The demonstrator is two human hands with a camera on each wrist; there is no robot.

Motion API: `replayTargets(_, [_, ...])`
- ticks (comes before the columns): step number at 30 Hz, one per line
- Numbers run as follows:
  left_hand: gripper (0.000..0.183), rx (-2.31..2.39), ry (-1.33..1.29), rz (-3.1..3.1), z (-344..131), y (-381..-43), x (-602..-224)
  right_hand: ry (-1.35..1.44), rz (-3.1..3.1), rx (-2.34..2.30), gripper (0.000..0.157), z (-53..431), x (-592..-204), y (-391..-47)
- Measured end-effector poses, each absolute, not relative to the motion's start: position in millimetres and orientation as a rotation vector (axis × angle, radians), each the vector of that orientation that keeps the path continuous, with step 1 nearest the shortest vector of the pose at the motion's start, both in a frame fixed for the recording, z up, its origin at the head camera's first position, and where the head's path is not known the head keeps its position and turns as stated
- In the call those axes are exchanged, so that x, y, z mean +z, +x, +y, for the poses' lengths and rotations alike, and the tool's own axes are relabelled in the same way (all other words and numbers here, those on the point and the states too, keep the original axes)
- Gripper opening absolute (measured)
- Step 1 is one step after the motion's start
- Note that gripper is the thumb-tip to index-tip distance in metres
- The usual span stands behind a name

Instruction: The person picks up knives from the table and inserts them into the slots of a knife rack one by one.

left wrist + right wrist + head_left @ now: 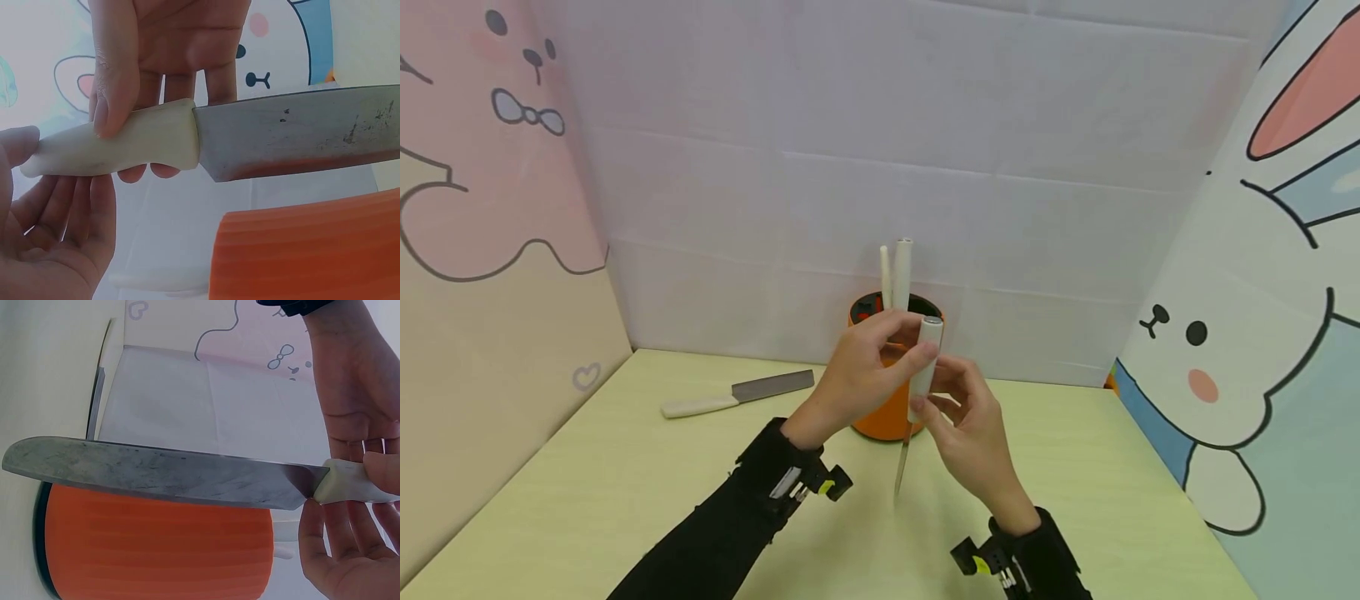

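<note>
A kitchen knife with a white handle hangs blade down in front of the orange knife holder. My left hand pinches the butt end of the handle. Lower down, where the handle meets the blade, my right hand grips it between thumb and fingers. Seen from the left wrist, the broad steel blade has dark marks and an orange reflection along its edge. In the right wrist view the whole blade stretches across the holder's ribbed side.
Two white handles stick up out of the holder, whose top shows black and red. To its left on the pale table lies a cleaver with a white handle. A white sheet hangs behind, and cartoon-printed panels flank both sides.
</note>
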State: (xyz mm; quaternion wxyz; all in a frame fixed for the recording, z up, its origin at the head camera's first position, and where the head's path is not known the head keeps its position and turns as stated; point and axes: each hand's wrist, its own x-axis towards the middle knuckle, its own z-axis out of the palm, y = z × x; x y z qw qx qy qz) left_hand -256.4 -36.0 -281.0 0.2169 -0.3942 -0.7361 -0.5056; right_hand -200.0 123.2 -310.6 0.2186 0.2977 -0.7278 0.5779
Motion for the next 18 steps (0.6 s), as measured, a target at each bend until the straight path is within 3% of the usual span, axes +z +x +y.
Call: replayTargets(18, [0.023,-1.384,-1.099,-2.041,-34.5,-254.3,-281.2,0.834,-2.024,1.555,0.046,123.1,-309.0,-198.4])
